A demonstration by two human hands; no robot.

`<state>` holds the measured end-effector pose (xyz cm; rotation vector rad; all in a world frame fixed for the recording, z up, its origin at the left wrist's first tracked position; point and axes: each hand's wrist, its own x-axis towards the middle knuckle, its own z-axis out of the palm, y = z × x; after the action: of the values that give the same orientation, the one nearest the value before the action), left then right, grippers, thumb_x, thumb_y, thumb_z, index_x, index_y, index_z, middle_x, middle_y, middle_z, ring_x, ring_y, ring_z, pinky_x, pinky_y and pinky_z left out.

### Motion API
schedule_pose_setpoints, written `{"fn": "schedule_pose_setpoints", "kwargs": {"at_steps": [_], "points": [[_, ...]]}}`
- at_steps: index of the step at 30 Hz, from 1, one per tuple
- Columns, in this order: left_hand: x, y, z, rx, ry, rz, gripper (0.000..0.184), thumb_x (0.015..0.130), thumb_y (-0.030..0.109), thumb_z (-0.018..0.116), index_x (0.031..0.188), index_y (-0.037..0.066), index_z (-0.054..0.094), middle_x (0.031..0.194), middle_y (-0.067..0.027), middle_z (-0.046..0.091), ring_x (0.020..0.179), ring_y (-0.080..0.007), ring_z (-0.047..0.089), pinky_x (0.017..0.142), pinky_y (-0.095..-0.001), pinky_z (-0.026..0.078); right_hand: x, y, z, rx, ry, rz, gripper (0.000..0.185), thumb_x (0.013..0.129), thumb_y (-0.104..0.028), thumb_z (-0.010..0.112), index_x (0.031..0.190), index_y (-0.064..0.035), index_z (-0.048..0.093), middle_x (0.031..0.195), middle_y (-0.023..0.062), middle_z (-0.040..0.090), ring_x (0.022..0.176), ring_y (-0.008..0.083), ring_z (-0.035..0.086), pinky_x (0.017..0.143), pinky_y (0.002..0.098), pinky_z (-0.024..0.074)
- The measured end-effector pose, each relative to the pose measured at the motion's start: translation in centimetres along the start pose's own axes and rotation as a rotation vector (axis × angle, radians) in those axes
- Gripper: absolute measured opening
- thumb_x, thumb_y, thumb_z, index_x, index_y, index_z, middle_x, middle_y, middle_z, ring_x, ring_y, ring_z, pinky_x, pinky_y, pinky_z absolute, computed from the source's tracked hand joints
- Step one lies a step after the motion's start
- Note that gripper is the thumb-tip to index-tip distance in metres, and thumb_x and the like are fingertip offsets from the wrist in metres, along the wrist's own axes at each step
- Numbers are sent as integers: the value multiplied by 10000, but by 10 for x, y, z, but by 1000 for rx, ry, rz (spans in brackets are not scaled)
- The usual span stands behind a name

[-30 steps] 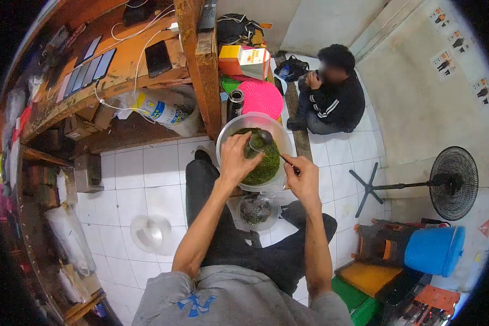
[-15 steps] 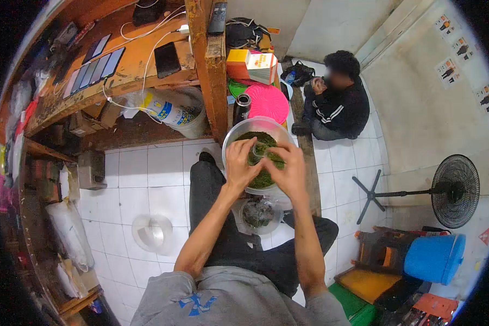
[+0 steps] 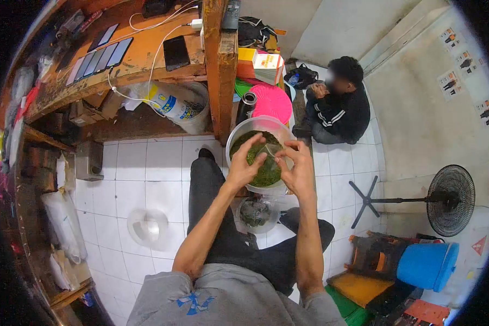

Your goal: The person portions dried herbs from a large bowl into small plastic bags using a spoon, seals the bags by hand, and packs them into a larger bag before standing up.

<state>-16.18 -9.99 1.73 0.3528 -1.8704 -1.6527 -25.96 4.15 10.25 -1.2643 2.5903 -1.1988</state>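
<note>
Below my hands sits a white plastic basin [image 3: 231,130] holding finely chopped green leaves [image 3: 263,176]. Over the leaves, my right hand [image 3: 300,165] pinches a small clear plastic bag [image 3: 272,149] between thumb and fingertips. My left hand [image 3: 245,165] is at the other side of the bag, its fingers spread and thumb apart; whether its tips touch the plastic I cannot tell. Nearer my body, between my legs, a clear tub [image 3: 257,214] contains clear plastic bags with dark green contents.
A pink plastic lid [image 3: 271,103] and a dark flask [image 3: 246,106] stand beyond the basin. Another person [image 3: 339,106] sits on the floor. To the right are a standing fan [image 3: 450,200] and a blue bucket [image 3: 426,266]. A translucent container [image 3: 147,229] lies left; phones rest on the wooden shelf [image 3: 141,49].
My hands have moved slightly apart, and the left fingers have spread open. The small bag now shows more clearly at my right fingertips. The view has shifted a little.
</note>
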Motion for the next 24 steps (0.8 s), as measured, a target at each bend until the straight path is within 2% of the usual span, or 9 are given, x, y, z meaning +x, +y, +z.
{"fn": "schedule_pose_setpoints", "kwargs": {"at_steps": [1,2,4,5,8,10,16,20,24], "points": [[4,12,3,0,16,21,369,945,152,717,1277,11,644,1077,-110,728,1039,-211,668,956,-344,494,-1,-1,-4,28,-4,-30,158,776,-11,757,929,-46,744,1079,155,667,1025,331,641,915,425,505],[5,9,5,-3,14,23,369,945,152,717,1277,11,644,1077,-110,728,1039,-211,668,956,-344,494,-3,-4,-8,25,-1,-30,158,776,-11,757,929,-46,744,1079,155,667,1025,331,641,915,425,505],[8,12,7,-197,-40,-179,242,966,174,707,1138,3,699,963,-39,722,904,-128,642,843,-292,503,-7,-12,-14,223,19,144,149,818,6,756,965,-15,746,934,109,695,851,198,678,790,297,522],[7,14,10,-203,-4,-144,193,971,178,709,1036,-4,714,884,7,698,819,-77,603,758,-258,491,-9,-13,-14,223,23,146,149,818,6,756,965,-15,746,934,109,695,851,198,678,790,297,522],[4,36,14,-298,-12,-279,118,982,119,680,1031,16,713,963,-16,704,911,-92,620,829,-266,497,-16,-12,-16,309,131,153,158,826,36,757,981,9,740,868,57,708,796,119,657,749,249,512],[1,36,16,-297,-25,-287,114,981,119,682,1023,17,710,944,-15,700,897,-90,617,824,-265,497,-22,-7,-17,378,154,165,221,798,24,755,1015,-14,736,893,117,749,793,176,718,748,304,551],[-3,55,25,-121,-9,-191,68,941,65,687,943,-3,690,877,-25,687,863,-108,616,817,-283,493,-25,-15,-18,478,156,197,317,813,2,770,1119,-13,691,885,104,750,824,147,713,769,301,543],[-8,59,26,24,-11,-94,50,896,28,685,896,-21,672,848,-44,688,858,-128,625,822,-299,488,-32,-14,-17,350,190,110,290,812,-9,768,1092,-7,693,888,111,746,815,183,722,769,311,544],[-26,70,25,86,-79,-83,73,895,49,697,890,-19,670,831,-53,693,841,-125,632,808,-297,494,-51,-30,-18,406,200,206,216,819,-16,756,1028,3,705,886,129,737,794,202,724,751,319,546]]}}
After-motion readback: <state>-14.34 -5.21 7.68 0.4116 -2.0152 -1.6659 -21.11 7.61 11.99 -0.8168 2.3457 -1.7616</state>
